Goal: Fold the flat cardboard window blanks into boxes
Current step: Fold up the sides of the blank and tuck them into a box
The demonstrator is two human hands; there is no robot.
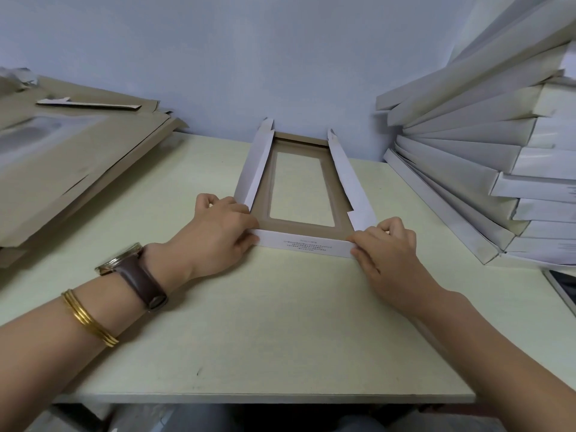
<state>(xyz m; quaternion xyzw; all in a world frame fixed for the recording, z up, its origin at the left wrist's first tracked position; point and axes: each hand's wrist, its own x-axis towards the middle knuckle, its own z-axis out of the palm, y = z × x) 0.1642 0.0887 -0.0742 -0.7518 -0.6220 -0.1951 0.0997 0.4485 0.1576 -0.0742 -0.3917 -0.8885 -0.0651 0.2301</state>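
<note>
My left hand [223, 227] grips the near-left corner of the brown-and-white rectangular cardboard window blank [265, 194], thumb and curled fingers pinching where the near end flap [307, 244] meets the left side flap [254, 169]. My right hand [389, 244] grips the near-right corner the same way, fingers curled, thumb against the end of the near flap.

The cardboard window blank lies brown face up on the pale green rectangular tabletop [249, 322], centred in front of me. Its long axis runs straight away from me; the far short end sits close to the light blue wall [249, 57]. The near end flap is raised, its white printed face (text too small to read) turned toward me. Both long white side flaps are raised; the right side flap [346, 176] leans slightly outward. The clear rectangular window [300, 188] shares the same long axis.

My left wrist carries a brown leather-strap watch [137, 272] and thin gold bangles [88, 318].

To the left lies a stack of flat brown blanks [78, 151]. To the right, a fanned pile of folded white boxes [467, 157] leans against the wall.
</note>
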